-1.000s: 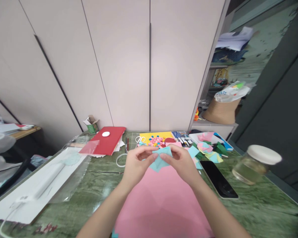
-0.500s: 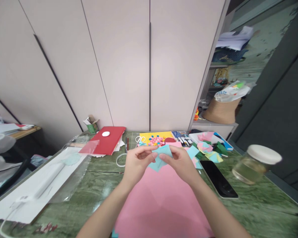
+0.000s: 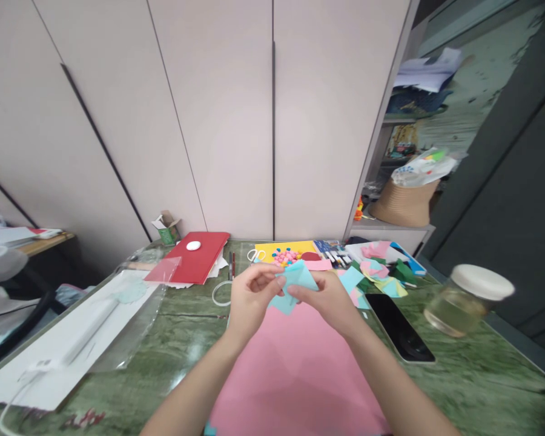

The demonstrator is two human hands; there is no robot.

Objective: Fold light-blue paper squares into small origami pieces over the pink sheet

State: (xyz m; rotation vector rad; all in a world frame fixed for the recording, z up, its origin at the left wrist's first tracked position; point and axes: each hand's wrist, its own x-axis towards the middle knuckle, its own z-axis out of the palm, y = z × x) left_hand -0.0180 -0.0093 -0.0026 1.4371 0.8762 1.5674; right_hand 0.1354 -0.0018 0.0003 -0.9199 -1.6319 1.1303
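Note:
A folded light blue paper [image 3: 295, 283] is held up between my two hands, over the far end of a large pink sheet [image 3: 297, 375]. My left hand [image 3: 253, 297] pinches the paper's left side between thumb and fingers. On the right side, my right hand [image 3: 329, 297] grips it with the thumb lying across its front. Behind the paper, small pink, blue and yellow pieces [image 3: 287, 257] lie on a yellow sheet [image 3: 306, 246].
On the right are a black phone [image 3: 400, 327], a lidded jar [image 3: 467, 300] and cut coloured papers [image 3: 381, 272]. A red folder [image 3: 197, 257], tape ring [image 3: 221, 293], white scissors [image 3: 256, 255] and plastic-covered white sheet [image 3: 68, 345] lie left of centre.
The blue paper has turned slightly between my fingers, and my right thumb has slid a little to the left. Both hands stay in nearly the same place.

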